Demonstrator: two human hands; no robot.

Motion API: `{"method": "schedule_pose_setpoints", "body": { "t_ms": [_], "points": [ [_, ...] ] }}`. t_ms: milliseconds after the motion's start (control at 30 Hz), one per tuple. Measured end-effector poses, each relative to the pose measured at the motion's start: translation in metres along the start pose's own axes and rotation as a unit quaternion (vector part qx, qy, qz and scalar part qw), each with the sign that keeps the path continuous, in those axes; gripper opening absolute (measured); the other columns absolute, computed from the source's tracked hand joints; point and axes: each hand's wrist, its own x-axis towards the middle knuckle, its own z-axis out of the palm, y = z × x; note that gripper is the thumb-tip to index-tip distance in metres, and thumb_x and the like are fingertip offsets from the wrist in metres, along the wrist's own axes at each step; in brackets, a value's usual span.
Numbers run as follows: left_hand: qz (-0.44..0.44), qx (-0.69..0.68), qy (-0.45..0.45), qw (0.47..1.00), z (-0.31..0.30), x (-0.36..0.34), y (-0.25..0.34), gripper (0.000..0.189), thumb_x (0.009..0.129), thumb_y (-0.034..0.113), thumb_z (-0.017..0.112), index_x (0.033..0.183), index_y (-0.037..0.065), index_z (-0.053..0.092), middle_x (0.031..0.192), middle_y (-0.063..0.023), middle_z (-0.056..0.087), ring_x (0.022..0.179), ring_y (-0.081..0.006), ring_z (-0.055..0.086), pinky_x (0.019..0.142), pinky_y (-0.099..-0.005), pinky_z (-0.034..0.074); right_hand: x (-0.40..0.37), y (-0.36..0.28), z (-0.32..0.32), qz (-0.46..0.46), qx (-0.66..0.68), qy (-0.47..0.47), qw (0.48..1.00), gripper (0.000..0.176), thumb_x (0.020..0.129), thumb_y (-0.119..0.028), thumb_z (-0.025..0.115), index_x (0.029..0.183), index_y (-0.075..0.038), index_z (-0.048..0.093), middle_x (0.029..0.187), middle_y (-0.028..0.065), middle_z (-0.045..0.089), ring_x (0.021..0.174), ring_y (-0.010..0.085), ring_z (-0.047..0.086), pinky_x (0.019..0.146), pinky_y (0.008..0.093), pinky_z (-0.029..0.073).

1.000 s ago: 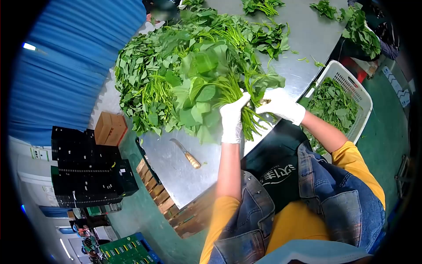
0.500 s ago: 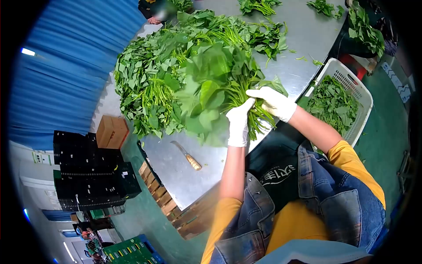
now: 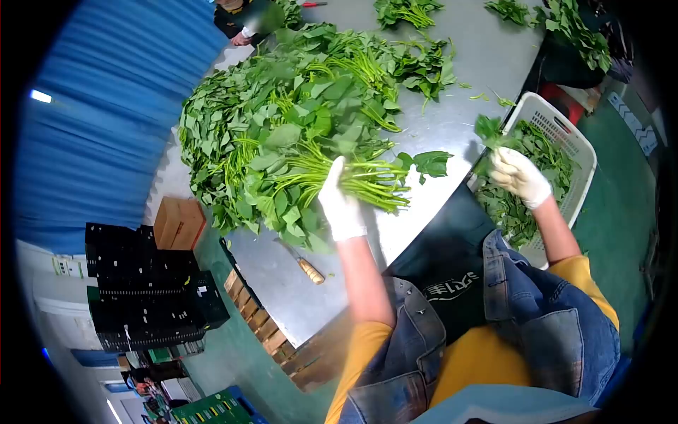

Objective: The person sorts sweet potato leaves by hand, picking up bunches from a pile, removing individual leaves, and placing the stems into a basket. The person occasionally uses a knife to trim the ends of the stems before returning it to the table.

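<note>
My left hand [image 3: 342,206], in a white glove, is closed around a bunch of long-stemmed leafy greens [image 3: 311,166]. The stems point right, toward my apron, and the leaves lie against the big heap of greens [image 3: 233,120] on the metal table. Over the white plastic basket [image 3: 583,152], my gloved right hand [image 3: 519,177] is closed on a leaf sprig [image 3: 489,131], slightly blurred. More loose leaves [image 3: 540,159] fill the basket below it. A knife [image 3: 309,270] with a wooden handle lies on the table left of my left arm.
Small bunches of greens [image 3: 406,13] lie farther back on the metal table [image 3: 480,56]. A co-worker's hand [image 3: 241,39] is at the far left end. Another bundle of greens [image 3: 580,39] shows beside a dark-clothed person at right. Black crates [image 3: 145,290] and a cardboard box [image 3: 178,222] stand left.
My right hand has left the bunch and moved right over the basket with a leaf sprig. My left hand has shifted left with the bunch, which now lies lower against the heap.
</note>
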Motion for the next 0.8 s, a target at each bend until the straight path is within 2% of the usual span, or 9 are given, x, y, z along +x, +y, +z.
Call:
{"method": "schedule_pose_setpoints", "body": {
  "t_ms": [100, 167, 267, 300, 400, 500, 533, 633, 800],
  "points": [
    [0.111, 0.165, 0.003, 0.980, -0.027, 0.002, -0.018, 0.023, 0.091, 0.001, 0.052, 0.110, -0.005, 0.063, 0.103, -0.0125, 0.064, 0.092, -0.0194, 0.062, 0.090, -0.0302, 0.047, -0.030, -0.027, -0.096, 0.029, -0.359, 0.059, 0.931, 0.029, 0.095, -0.030, 0.051, 0.088, -0.004, 0.063, 0.063, -0.0003, 0.056, 0.050, 0.0121, 0.044, 0.047, 0.0259, 0.039],
    [-0.068, -0.174, 0.019, 0.982, -0.014, -0.002, -0.005, 0.023, 0.088, -0.001, 0.056, 0.109, -0.004, 0.062, 0.103, -0.0118, 0.064, 0.092, -0.0200, 0.062, 0.088, -0.0311, 0.048, -0.038, -0.020, -0.206, 0.101, -0.889, 0.190, 0.405, 0.036, 0.089, -0.034, 0.060, 0.092, 0.001, 0.065, 0.073, 0.0071, 0.066, 0.054, 0.0211, 0.056, 0.057, 0.0342, 0.049],
    [-0.176, -0.405, 0.026, 0.897, 0.003, -0.006, -0.008, 0.026, 0.085, 0.002, 0.062, 0.110, 0.000, 0.058, 0.101, -0.0109, 0.064, 0.093, -0.0205, 0.061, 0.084, -0.0349, 0.050, -0.048, -0.033, -0.147, 0.141, -0.874, 0.250, 0.391, 0.045, 0.070, -0.038, 0.075, 0.101, -0.006, 0.069, 0.092, 0.0191, 0.068, 0.085, 0.0335, 0.066, 0.078, 0.0411, 0.051],
    [-0.170, -0.419, 0.028, 0.891, 0.007, -0.009, -0.015, 0.027, 0.085, 0.001, 0.062, 0.111, 0.000, 0.057, 0.101, -0.0109, 0.064, 0.092, -0.0207, 0.061, 0.084, -0.0352, 0.050, -0.040, -0.033, -0.129, 0.104, -0.802, 0.250, 0.533, 0.044, 0.072, -0.033, 0.074, 0.107, -0.007, 0.068, 0.095, 0.0185, 0.068, 0.088, 0.0325, 0.066, 0.078, 0.0391, 0.051],
    [-0.195, -0.391, 0.010, 0.899, 0.008, -0.004, -0.052, 0.032, 0.083, 0.000, 0.063, 0.114, -0.001, 0.056, 0.101, -0.0117, 0.065, 0.091, -0.0209, 0.061, 0.083, -0.0349, 0.050, -0.015, -0.015, -0.008, -0.208, -0.720, 0.155, 0.644, 0.034, 0.079, -0.022, 0.065, 0.107, -0.002, 0.065, 0.098, 0.0179, 0.067, 0.086, 0.0310, 0.066, 0.077, 0.0346, 0.051],
    [-0.230, -0.193, 0.032, 0.953, 0.030, -0.019, -0.005, 0.023, 0.082, -0.001, 0.063, 0.105, -0.004, 0.060, 0.095, -0.0123, 0.065, 0.086, -0.0205, 0.062, 0.081, -0.0328, 0.051, 0.012, -0.001, 0.071, -0.244, -0.605, -0.002, 0.758, 0.024, 0.083, -0.011, 0.063, 0.105, 0.000, 0.066, 0.086, 0.0080, 0.066, 0.076, 0.0116, 0.061, 0.069, 0.0250, 0.047],
    [-0.220, -0.144, 0.048, 0.964, 0.038, -0.023, 0.010, 0.018, 0.082, -0.002, 0.064, 0.100, -0.005, 0.063, 0.093, -0.0124, 0.066, 0.084, -0.0204, 0.063, 0.080, -0.0313, 0.051, 0.002, -0.005, 0.117, -0.115, -0.494, -0.030, 0.861, 0.026, 0.082, -0.013, 0.065, 0.104, -0.001, 0.067, 0.080, 0.0049, 0.064, 0.071, 0.0109, 0.057, 0.066, 0.0247, 0.046],
    [-0.169, -0.337, -0.018, 0.926, 0.038, -0.025, -0.009, 0.019, 0.081, -0.002, 0.064, 0.100, -0.005, 0.063, 0.092, -0.0122, 0.066, 0.084, -0.0203, 0.063, 0.079, -0.0303, 0.051, 0.034, 0.027, 0.132, -0.253, -0.609, -0.131, 0.740, 0.026, 0.075, -0.015, 0.072, 0.097, -0.001, 0.068, 0.076, 0.0040, 0.060, 0.066, 0.0114, 0.054, 0.062, 0.0268, 0.045],
    [-0.172, -0.395, -0.044, 0.901, 0.024, -0.033, -0.006, 0.025, 0.083, -0.001, 0.063, 0.107, 0.000, 0.056, 0.095, -0.0152, 0.065, 0.080, -0.0198, 0.062, 0.074, -0.0303, 0.052, 0.053, 0.038, 0.128, -0.078, -0.471, -0.144, 0.867, 0.018, 0.081, -0.014, 0.065, 0.085, 0.003, 0.067, 0.075, 0.0058, 0.064, 0.068, 0.0095, 0.056, 0.065, 0.0254, 0.045]
  ]
}}
